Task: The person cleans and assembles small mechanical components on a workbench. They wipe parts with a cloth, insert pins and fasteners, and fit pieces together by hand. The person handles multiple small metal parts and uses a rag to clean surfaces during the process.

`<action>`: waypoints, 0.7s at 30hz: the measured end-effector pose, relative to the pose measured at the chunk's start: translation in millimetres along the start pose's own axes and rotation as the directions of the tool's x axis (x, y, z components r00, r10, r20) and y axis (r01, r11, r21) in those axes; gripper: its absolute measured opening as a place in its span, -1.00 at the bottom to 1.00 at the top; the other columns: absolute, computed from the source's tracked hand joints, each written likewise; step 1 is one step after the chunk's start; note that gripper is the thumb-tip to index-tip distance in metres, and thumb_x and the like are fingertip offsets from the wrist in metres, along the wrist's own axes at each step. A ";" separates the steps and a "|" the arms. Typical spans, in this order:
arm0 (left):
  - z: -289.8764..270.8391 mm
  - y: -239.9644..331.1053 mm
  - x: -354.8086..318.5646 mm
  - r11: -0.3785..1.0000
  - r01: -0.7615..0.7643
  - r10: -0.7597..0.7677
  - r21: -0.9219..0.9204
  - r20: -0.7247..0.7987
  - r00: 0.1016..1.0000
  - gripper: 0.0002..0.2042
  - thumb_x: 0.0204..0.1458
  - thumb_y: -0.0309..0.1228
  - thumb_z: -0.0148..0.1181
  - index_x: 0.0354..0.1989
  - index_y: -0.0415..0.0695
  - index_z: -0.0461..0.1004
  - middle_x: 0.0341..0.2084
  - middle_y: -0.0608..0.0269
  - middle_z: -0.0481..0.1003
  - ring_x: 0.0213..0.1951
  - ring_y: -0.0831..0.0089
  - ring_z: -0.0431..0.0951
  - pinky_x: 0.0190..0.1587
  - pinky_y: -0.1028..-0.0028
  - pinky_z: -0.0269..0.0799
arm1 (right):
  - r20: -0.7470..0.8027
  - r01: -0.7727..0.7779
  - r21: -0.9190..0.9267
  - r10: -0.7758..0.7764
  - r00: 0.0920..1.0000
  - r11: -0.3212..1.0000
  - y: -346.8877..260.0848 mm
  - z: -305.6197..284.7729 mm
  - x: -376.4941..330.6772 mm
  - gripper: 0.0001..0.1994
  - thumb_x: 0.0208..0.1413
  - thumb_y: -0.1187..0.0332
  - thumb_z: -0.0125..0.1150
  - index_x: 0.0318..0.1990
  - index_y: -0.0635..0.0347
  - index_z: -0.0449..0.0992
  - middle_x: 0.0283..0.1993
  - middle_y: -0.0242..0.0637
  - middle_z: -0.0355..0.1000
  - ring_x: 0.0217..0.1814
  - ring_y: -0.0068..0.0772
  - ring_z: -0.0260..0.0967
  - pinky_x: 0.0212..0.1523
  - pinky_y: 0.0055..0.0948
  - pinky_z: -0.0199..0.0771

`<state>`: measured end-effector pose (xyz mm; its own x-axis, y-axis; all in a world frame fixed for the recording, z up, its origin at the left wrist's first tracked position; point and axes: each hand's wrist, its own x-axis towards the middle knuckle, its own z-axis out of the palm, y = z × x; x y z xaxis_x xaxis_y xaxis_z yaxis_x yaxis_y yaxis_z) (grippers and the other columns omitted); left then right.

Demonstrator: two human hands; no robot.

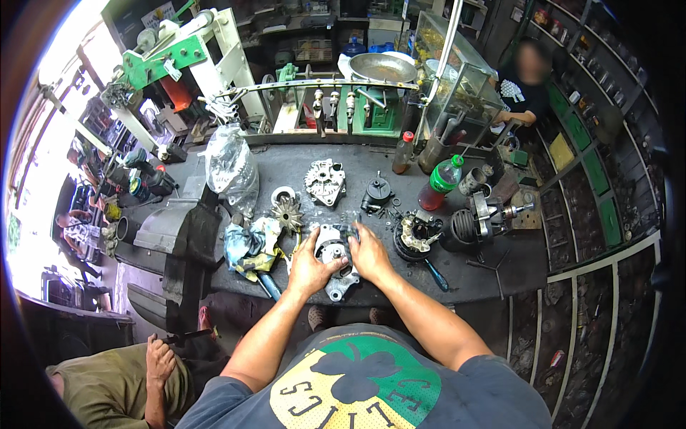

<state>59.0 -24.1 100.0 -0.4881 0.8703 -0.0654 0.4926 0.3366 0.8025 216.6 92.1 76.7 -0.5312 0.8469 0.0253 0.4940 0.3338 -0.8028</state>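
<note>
On the dark bench in front of me lies a silver alternator housing (336, 290) with a round hub in its middle. My left hand (309, 268) grips its left side, the thumb lying across the hub. My right hand (369, 254) is closed on the right side, by a small dark piece near the far edge. Just beyond are a finned rotor (287, 214), a pale ring (283, 195), a second silver housing (325, 183) and a black round cover (376, 192). To the right sits a winding assembly (417, 236) with a blue-handled tool (436, 276) beside it.
A crumpled cloth (250, 247) and a clear plastic bag (231, 168) are on the left. A green-capped bottle of red liquid (441, 184) and a smaller red-capped bottle (403, 153) stand behind. One person (121, 379) is at lower left, another (525, 93) at far right.
</note>
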 end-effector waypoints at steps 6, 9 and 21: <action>10.8 12.2 -19.7 0.998 0.055 -0.059 -0.035 -0.134 0.989 0.12 -0.18 -0.13 0.78 0.54 -0.38 0.28 0.38 -0.33 0.46 0.43 -0.09 0.48 0.50 0.12 0.36 | 0.084 0.186 0.017 -0.187 0.979 0.982 23.4 -47.7 -105.5 -0.58 0.36 0.45 0.21 0.32 0.42 0.53 0.43 0.20 0.46 0.42 0.08 0.52 0.43 -0.11 0.51; 16.2 8.5 -24.3 0.997 0.063 -0.069 -0.043 -0.160 0.985 0.13 -0.14 -0.10 0.76 0.57 -0.37 0.22 0.40 -0.34 0.42 0.45 -0.13 0.43 0.51 0.10 0.33 | 0.023 -0.106 0.424 0.106 0.994 0.900 37.2 -63.9 -91.6 -0.55 0.39 0.44 0.21 0.38 0.35 0.49 0.43 0.11 0.47 0.29 -0.24 0.61 0.28 -0.26 0.62; -34.9 21.8 15.2 0.820 -0.407 0.270 0.402 0.355 0.895 0.31 -0.26 0.30 0.68 0.62 -0.19 0.17 0.38 -0.23 0.43 0.45 -0.11 0.41 0.53 -0.05 0.26 | 0.203 -0.184 0.135 0.155 0.967 0.974 31.3 -2.8 29.5 -0.64 0.46 0.13 0.22 0.11 0.26 0.62 0.02 0.19 0.67 0.12 0.28 0.64 0.13 0.04 0.61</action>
<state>37.2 -16.1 137.2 -0.0485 0.9974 -0.0526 0.8924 0.0669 0.4462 218.3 128.7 54.0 -0.5768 0.7865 -0.2206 0.4860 0.1134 -0.8666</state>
